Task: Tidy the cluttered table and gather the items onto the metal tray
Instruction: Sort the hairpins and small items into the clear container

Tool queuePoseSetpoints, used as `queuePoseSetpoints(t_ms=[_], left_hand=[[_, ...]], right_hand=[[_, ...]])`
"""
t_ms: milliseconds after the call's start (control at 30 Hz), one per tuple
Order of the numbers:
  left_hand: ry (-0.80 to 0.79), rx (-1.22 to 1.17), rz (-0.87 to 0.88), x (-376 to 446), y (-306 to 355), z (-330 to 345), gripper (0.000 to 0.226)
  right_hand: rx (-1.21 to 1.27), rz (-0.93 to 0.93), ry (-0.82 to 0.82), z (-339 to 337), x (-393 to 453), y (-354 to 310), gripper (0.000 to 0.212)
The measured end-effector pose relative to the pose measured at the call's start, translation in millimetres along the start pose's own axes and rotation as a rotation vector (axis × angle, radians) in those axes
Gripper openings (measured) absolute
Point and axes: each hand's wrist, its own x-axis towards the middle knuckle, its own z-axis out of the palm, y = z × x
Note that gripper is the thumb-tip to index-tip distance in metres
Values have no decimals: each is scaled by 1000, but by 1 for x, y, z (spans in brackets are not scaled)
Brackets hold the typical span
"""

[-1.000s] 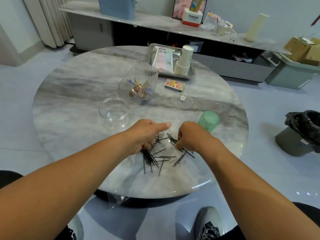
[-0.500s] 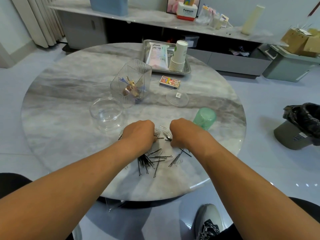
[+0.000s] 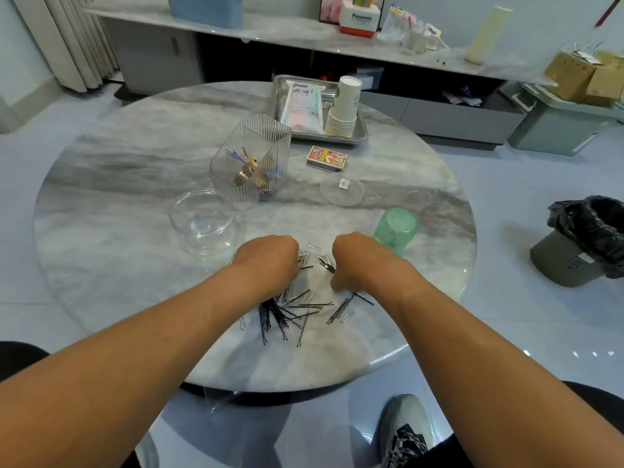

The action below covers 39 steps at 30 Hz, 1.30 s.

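Observation:
A pile of black hairpins [image 3: 287, 315] mixed with silver paper clips [image 3: 346, 315] lies near the front edge of the round marble table [image 3: 118, 197]. My left hand [image 3: 266, 261] is curled down over the far left of the pile, its fingers gripping clips and pins. My right hand [image 3: 358, 258] is curled beside it, pinching hairpins on the far right; the fingertips are hidden. The metal tray [image 3: 324, 138] sits at the table's far side with a stack of paper cups [image 3: 344, 109] and a white packet [image 3: 302, 106] in it.
On the table stand a ribbed clear container [image 3: 251, 160] with small trinkets, an empty clear bowl [image 3: 202, 221], a card box [image 3: 327, 158], a flat clear lid [image 3: 342, 192] and an upturned green cup [image 3: 395, 229] by my right hand. A lined bin [image 3: 587, 238] stands on the floor at the right.
My left hand's outstretched finger has curled in. Both hands have closed over the far part of the pile and drawn closer to each other.

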Motion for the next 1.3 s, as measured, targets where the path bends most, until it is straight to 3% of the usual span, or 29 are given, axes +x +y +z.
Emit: queuePoseSetpoints(t_ms=[100,200,367,433,600,767,900,1033,1100,1200,1300], left_hand=[[-9,-206,0,0,-2,-3,26],[-66,-638,-5,0,0,-14,33],[-187,-1322,-204,-5,8,-19,17],[-201,-1482,-210,-8,11,-18,11],[-169,-1423,-73,-11,10,-10,15],[-205,-1347,56,-16,11,-6,43],[-88,-1255,13,-15,14,-3,42],[-89,-1514,-132,-14,15,-3,33],[-118,-1691,-194,-14,15,-7,32],[-249,-1848,-191,-17,16,-14,31],[-416,-1886,-121,-21,16,-21,31]], right_hand=[[125,38,-13,2,2,6,28],[357,95,-13,-2,4,11,28],[1118,167,-1,-23,0,13,11],[1281,140,-61,-29,-4,10,7],[1270,120,-105,-33,-13,-3,9],[1186,145,-70,-36,-16,-11,9],[1169,115,-14,-33,-19,-17,8],[1312,85,-64,-38,-20,-13,2],[1424,112,9,-42,-20,-9,1],[1393,132,222,-41,-16,-6,10],[1408,56,221,-34,-15,-9,20]])
